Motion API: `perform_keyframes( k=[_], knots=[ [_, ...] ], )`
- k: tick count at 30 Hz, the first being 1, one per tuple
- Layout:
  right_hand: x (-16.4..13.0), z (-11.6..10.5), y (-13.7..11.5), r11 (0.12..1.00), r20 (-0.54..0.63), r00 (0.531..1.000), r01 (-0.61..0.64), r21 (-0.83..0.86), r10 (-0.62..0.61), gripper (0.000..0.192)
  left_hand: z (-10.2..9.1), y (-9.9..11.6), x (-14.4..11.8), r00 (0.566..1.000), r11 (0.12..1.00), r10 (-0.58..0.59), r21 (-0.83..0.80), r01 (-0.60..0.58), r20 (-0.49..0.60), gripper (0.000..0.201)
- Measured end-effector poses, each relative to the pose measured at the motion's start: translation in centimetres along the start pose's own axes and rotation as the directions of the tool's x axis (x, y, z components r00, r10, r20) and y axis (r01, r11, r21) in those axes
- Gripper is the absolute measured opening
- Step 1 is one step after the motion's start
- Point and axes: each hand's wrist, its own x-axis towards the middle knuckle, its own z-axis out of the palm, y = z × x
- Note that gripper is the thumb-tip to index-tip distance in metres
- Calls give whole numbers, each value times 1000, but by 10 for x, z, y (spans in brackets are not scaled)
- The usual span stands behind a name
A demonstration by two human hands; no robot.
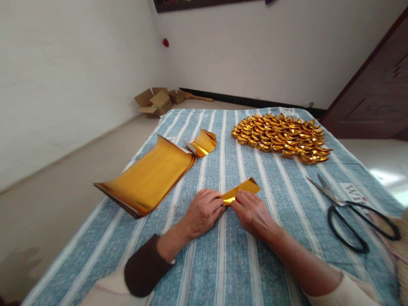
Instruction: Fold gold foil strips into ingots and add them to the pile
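A narrow folded strip of gold foil paper (pixel 245 187) lies on the striped cloth in the middle of the table, its far right end sticking out past my fingers. My left hand (pixel 205 211) is closed on the strip's left end, fingertips pressed down. With bent fingers, my right hand (pixel 251 212) pinches the near edge a little to the right. The thumbs are mostly hidden. Left of my hands lies a stack of large gold foil sheets (pixel 151 172) with curling corners. Beyond it sits a smaller curled pile of gold foil pieces (pixel 204 143).
Many folded gold paper ingots (pixel 280 135) stand packed together at the far right of the table. Open scissors (pixel 342 204) with black handles lie near the right edge. Blue-and-white striped cloth (pixel 208 263) covers the table. Cardboard boxes (pixel 156 103) stand on the floor by the wall.
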Motion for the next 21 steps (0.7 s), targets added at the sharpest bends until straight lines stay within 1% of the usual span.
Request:
perform_keyframes(
  k=[4, 8, 15, 19, 21],
  knots=[
    [0, 0, 0, 1000, 17, 1000, -7, 16, 7, 27, -2, 4, 2, 1000, 998, 23, 59, -23, -5, 21],
    [1, -1, -1, 1000, 29, 1000, -5, 14, 4, 24, 0, 9, 8, 998, 996, 57, 67, -57, -7, 21],
    [2, -2, -2, 1000, 3, 1000, -8, -17, 8, 23, 3, 8, 15, 988, 982, 142, 120, -149, 69, 30],
    [3, -1, -3, 1000, 2, 1000, -11, -21, 11, 23, 0, 5, 16, 973, 955, 205, 194, -223, 111, 30],
    [3, -1, -3, 1000, 8, 1000, -14, -19, 14, 23, -3, 4, 16, 965, 946, 227, 206, -250, 127, 30]
  ],
)
